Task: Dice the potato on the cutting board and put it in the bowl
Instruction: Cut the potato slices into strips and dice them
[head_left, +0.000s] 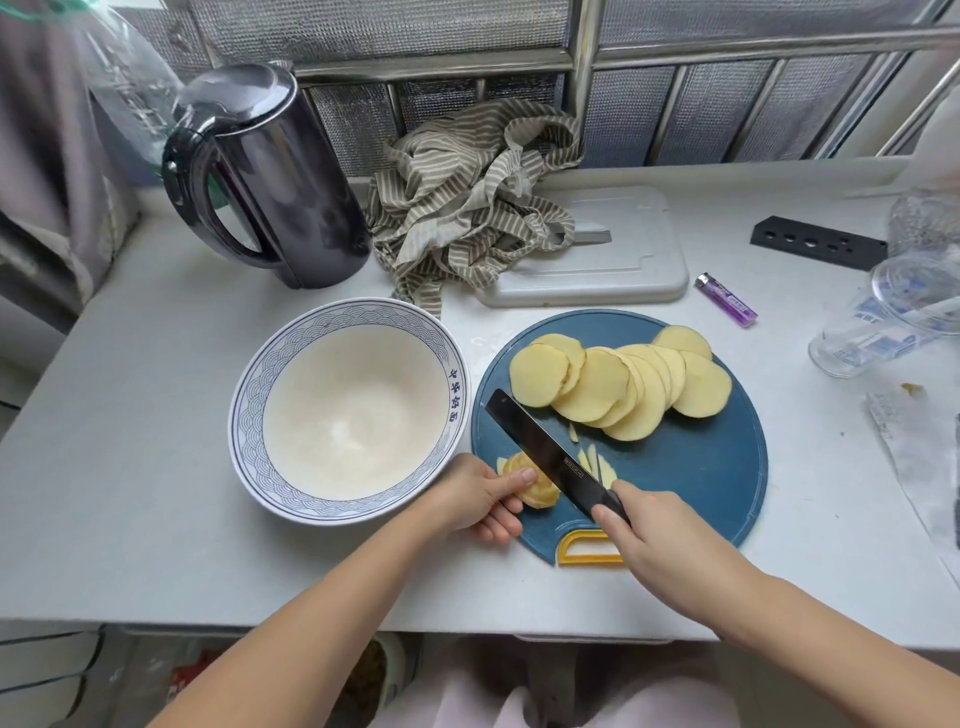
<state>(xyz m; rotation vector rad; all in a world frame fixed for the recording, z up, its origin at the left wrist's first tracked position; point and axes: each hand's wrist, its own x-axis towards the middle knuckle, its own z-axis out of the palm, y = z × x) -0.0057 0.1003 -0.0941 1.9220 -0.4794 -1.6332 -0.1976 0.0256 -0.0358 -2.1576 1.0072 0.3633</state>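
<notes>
- A small stack of potato slices (535, 491) lies at the near-left edge of the cutting board (701, 467), between the two hands. It touches the left hand (483, 499), so that hand is much the nearer.
- The left hand's fingers curl over the stack and pin it in place.
- The right hand (660, 530) is wrapped round the handle of a black knife (545, 452). The blade's long axis runs diagonally away from this hand and leftward, along the stack's right side.
- Judging from this, the next cut falls just right of the left fingertips (524, 475), so the margin there is slim.
- A few thin strips (597, 462) lie just beyond the right hand, on the far side of the blade.
- A fan of uncut round slices (618, 384) overlaps farther out, beyond both hands; most of the dicing seems undone.
- The bowl (353, 410) sits directly left of the board, beside the left hand, with no potato in it.
- All of this rests on a pale counter (130, 415). Well beyond the hands stand a dark kettle (260, 176), a striped cloth (467, 208), a grey board (623, 260) and a purple lighter (727, 300).
</notes>
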